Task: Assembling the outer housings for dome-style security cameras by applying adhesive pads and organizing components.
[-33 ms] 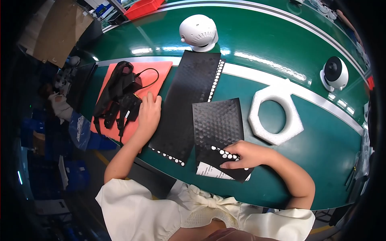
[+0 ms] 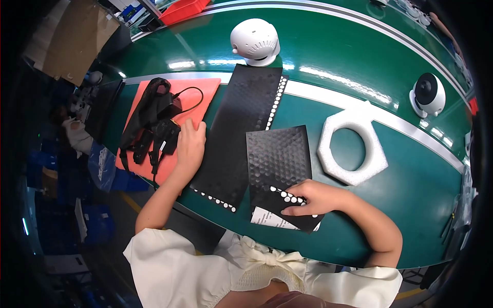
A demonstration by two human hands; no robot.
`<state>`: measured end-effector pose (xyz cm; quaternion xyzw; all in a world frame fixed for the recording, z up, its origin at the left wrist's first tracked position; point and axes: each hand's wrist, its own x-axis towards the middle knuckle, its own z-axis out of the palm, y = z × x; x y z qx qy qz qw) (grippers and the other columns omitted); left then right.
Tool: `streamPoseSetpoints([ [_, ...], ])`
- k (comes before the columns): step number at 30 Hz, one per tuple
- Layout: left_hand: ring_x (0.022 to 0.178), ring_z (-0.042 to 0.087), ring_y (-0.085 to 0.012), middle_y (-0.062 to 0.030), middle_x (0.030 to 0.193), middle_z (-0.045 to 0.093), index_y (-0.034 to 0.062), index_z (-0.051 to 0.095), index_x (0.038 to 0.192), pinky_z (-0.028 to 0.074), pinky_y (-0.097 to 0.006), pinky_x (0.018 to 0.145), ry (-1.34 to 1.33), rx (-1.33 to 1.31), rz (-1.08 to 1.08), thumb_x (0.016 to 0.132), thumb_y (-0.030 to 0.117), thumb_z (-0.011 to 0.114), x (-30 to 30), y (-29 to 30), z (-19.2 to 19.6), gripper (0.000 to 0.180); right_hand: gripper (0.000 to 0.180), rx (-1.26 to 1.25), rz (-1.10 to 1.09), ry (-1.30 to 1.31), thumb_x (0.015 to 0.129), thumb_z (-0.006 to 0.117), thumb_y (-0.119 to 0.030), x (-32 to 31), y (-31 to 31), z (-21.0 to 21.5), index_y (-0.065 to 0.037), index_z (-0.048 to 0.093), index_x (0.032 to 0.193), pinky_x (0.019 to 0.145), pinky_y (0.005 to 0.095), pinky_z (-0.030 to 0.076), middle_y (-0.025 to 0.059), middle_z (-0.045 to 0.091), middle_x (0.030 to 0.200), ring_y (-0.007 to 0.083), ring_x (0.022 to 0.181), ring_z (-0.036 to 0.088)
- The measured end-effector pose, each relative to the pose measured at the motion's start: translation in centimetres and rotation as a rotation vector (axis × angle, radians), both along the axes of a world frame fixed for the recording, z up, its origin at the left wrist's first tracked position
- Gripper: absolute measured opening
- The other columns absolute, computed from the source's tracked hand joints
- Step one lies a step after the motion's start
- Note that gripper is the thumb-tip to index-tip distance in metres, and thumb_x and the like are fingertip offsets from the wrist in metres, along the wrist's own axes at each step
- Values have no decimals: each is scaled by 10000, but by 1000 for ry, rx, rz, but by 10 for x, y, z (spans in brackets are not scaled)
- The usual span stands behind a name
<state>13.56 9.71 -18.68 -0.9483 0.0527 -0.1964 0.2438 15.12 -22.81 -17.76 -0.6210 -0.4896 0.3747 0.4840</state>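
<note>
My left hand (image 2: pixel 191 146) rests on the right part of an orange foam sheet (image 2: pixel 208 90), its fingers stretched forward beside a black power adapter (image 2: pixel 167 132). Black cables and a second adapter (image 2: pixel 167 107) lie bundled on that sheet. Whether my left fingertips touch the near adapter I cannot tell. My right hand (image 2: pixel 316 197) pinches the folded near end of a short black bubble-wrap piece (image 2: pixel 280 156). White dots line its fold, and a printed white label (image 2: pixel 269 218) shows beneath. Between my hands lies a long black bubble-wrap strip (image 2: pixel 233 128) with white-dotted edges.
A white foam ring (image 2: pixel 377 154) with an angular outline lies to the right on the green table. Beyond the metal rail, two white rounded camera-like devices (image 2: pixel 255 42) stand on a shiny green surface, the second (image 2: pixel 428 95) farther right. An orange-red bin (image 2: pixel 182 11) is at the back.
Both white devices have shifted very slightly to the right. My left hand and forearm have moved a little; my right hand keeps its place on the bubble-wrap piece.
</note>
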Motion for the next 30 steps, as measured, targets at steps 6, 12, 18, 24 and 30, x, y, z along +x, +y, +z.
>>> streamPoseSetpoints([
  [6,785,498,-267,-99,816,447,33,441,820,420,-353,651,-175,-258,366,686,285,670,-11,-12,-2,366,239,-33,17,-18,785,599,-212,1,0,3,18,547,747,526,345,410,150,543,629,263,554,540],
  [12,843,462,-251,-90,831,441,43,448,827,412,-407,654,-270,-286,623,695,373,655,-19,-28,0,410,219,-32,2,26,782,599,-197,2,3,7,19,569,777,557,332,428,147,562,664,259,589,559],
  [18,831,465,-240,-80,835,447,53,465,823,402,-396,653,-325,-219,732,651,330,654,-6,-31,-9,377,222,-43,-41,12,770,611,-195,-2,2,4,15,551,729,537,318,416,134,534,617,241,557,537],
  [24,853,464,-255,-95,848,453,32,471,850,385,-434,683,-332,-327,764,641,272,632,-2,-31,-8,357,236,-41,-66,-7,775,610,-204,-6,2,7,14,541,712,532,314,415,131,535,612,226,548,532],
  [30,923,461,-270,-107,920,465,34,471,916,384,-434,729,-307,-423,772,698,403,661,-22,-32,-4,469,258,-44,-71,13,785,600,-229,-5,0,5,14,551,716,530,304,424,127,557,629,221,547,545],
])
